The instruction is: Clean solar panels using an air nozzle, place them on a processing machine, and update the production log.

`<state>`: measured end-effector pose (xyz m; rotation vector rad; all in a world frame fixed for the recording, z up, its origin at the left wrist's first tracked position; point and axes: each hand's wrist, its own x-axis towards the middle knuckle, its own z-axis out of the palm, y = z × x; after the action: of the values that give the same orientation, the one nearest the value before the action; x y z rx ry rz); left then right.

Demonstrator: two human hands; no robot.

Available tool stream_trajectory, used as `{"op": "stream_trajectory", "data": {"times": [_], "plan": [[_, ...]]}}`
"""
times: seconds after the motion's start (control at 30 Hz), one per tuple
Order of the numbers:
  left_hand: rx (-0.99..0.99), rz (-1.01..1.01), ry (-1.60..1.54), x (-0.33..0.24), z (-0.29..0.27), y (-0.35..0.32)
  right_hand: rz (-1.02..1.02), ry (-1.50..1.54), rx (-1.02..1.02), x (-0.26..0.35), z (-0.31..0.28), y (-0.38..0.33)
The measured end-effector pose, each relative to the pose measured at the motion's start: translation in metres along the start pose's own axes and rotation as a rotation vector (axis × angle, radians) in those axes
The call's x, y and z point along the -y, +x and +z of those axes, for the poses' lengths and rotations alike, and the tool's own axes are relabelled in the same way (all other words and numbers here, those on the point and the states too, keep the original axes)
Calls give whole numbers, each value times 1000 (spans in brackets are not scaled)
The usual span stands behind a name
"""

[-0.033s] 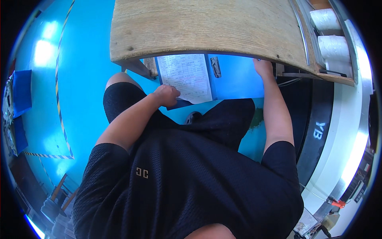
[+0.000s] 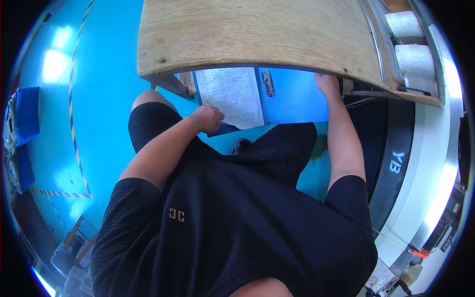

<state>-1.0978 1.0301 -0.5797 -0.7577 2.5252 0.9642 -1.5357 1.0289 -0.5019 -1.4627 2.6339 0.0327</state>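
A blue clip folder (image 2: 297, 101) lies spread open over my lap, its far edge under the wooden tabletop. On its left side rests a printed form sheet (image 2: 231, 96) with table lines and handwriting; a metal clip (image 2: 268, 83) sits just right of the fold. With fingers curled, my left hand (image 2: 208, 119) grips the folder's near left corner beside the sheet. My right hand (image 2: 328, 85) is closed on the right cover's outer edge, its fingertips partly hidden by the tabletop.
The worn wooden table (image 2: 247, 37) reaches over the folder. White rolls (image 2: 414, 58) stand in a compartment at the right, above a dark machine side (image 2: 391, 133). Striped tape (image 2: 74, 133) marks the blue floor; blue bins (image 2: 27, 114) stand far left.
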Motion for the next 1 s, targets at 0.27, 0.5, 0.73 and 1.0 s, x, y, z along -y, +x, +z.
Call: {"op": "stream_trajectory", "data": {"times": [0.27,0.5,0.73,1.0], "plan": [[46,-27,6,-3,-4,-2,-20,23,30,1,-3,-2],[-23,31,-89,4,-5,-2,-147,74,-44,6,-13,6],[-582,-62,-2014,2,-52,9,-472,262,-376,36,-46,-5],[-456,-786,-1744,-32,-65,-53,-427,-216,406,48,-39,-109]]}}
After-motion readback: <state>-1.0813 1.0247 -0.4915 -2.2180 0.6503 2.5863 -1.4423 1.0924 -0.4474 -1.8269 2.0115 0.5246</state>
